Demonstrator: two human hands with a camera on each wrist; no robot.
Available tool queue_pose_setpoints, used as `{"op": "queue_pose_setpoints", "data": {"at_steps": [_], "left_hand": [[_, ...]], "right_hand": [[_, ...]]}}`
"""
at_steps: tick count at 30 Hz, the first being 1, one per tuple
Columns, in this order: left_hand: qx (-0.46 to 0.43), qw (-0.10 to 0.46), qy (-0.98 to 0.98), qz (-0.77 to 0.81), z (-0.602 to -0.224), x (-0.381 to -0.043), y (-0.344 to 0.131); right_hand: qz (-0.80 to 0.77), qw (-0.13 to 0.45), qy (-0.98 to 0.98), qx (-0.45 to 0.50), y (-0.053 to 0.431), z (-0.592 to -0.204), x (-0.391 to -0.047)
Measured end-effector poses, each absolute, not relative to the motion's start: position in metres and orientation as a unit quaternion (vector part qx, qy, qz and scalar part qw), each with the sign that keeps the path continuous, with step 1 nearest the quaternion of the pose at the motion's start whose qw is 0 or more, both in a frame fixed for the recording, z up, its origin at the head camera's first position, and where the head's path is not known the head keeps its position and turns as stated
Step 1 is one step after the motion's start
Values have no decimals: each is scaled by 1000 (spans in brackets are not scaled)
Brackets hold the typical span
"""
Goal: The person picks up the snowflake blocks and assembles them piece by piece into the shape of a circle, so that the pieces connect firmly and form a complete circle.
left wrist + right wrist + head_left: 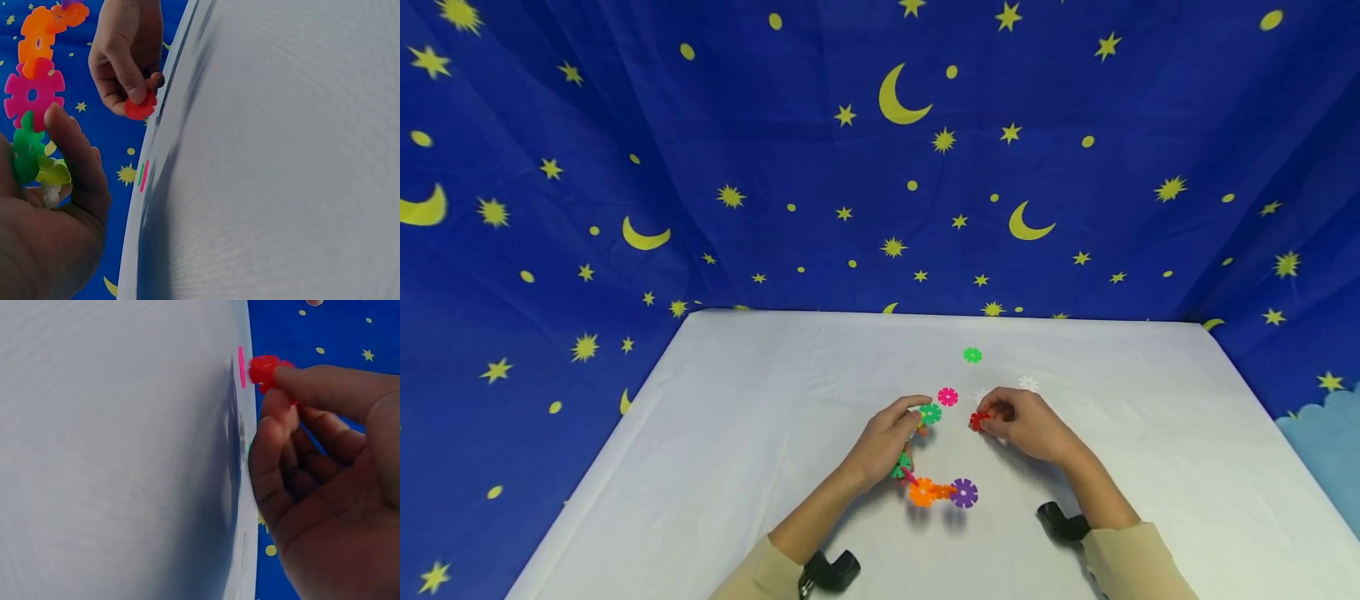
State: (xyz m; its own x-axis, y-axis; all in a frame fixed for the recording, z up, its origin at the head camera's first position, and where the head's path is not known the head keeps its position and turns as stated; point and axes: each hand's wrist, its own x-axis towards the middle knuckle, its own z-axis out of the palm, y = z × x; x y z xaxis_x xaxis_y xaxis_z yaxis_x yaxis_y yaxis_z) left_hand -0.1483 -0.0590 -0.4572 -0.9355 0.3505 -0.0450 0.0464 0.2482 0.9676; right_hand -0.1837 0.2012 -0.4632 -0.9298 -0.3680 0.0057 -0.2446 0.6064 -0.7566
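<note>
A chain of notched plastic snowflake discs hangs from my left hand (878,446), which grips it at its upper part. Along the chain run a green disc (930,414), an orange disc (922,492) and a purple disc (964,492) at the near end. The left wrist view also shows a pink disc (47,94) and a yellow-green disc (55,172) in it; the palm and fingers hide some pieces. To the right, my right hand (1033,425) pinches a red snowflake disc (264,369) between thumb and fingertips, apart from the chain.
Loose on the white table (760,417) lie a pink disc (947,397) between the hands, a bright green disc (972,356) farther back, and white discs (1028,382) by the right hand. Black wrist mounts (835,572) sit under both forearms. A blue star-patterned cloth (820,167) hangs behind.
</note>
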Motion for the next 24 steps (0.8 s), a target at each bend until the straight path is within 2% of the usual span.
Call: {"op": "queue_pose_setpoints", "data": {"at_steps": [12,24], "left_hand": [[135,100,801,575,-461,-150,-59],[137,98,806,568,-460,-150,-59]], "right_hand": [[-451,58,873,-174,193,-457,-179],[-468,41,857,-213,182,-455,-174]]}}
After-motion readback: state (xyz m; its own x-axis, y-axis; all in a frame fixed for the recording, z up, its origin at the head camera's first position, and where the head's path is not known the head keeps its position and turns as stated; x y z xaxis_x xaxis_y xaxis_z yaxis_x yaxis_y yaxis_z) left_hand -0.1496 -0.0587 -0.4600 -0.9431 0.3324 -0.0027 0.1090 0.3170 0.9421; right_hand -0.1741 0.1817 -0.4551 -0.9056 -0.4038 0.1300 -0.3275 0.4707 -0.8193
